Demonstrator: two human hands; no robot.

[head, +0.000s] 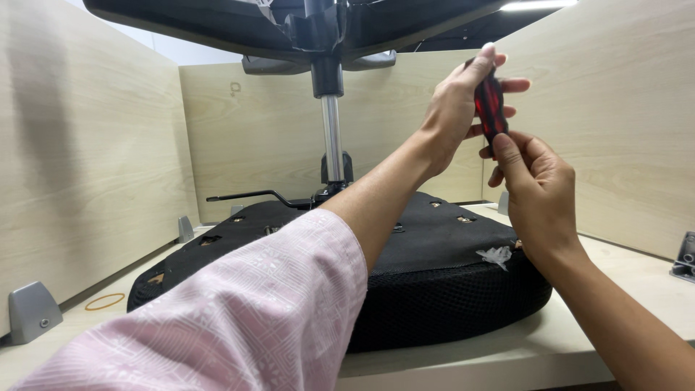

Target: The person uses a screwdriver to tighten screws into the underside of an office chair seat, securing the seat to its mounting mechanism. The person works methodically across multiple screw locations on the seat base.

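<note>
Item: screwdriver handle point(490, 108), translucent red with black stripes. Location: held in the air above the far right part of the chair seat point(434, 239), in front of the right-hand wooden partition point(615, 123). Long axis: close to upright, leaning slightly, the upper end tipped a little to the left. The lower end points down toward the seat; whether a shaft or tip extends from it cannot be told, since the fingers cover that end.

Left hand point(456, 108): reaches up across the seat, clasped around the upper part of the handle, thumb and fingers wrapped on it. A pale pink patterned sleeve point(246, 311) covers the upper arm in the foreground.

Right hand point(536, 195): directly below the left hand, fingertips pinching the lower end of the handle.

Chair seat: black, upside down on the light desk top point(630, 289), mesh edge facing the camera, several screw holes visible in its underside.

Gas-lift column point(332, 137): chrome, standing upright from the middle of the seat, left of the handle, carrying the black chair base point(289, 22) overhead.

Lever point(250, 195): black, projecting left from the foot of the column.

White scrap point(496, 255): crumpled, lying on the seat just below the right hand.

Rubber band point(105, 301): tan, on the desk left of the seat.

Bracket point(30, 310): grey metal, at the left partition, left of the band.
</note>
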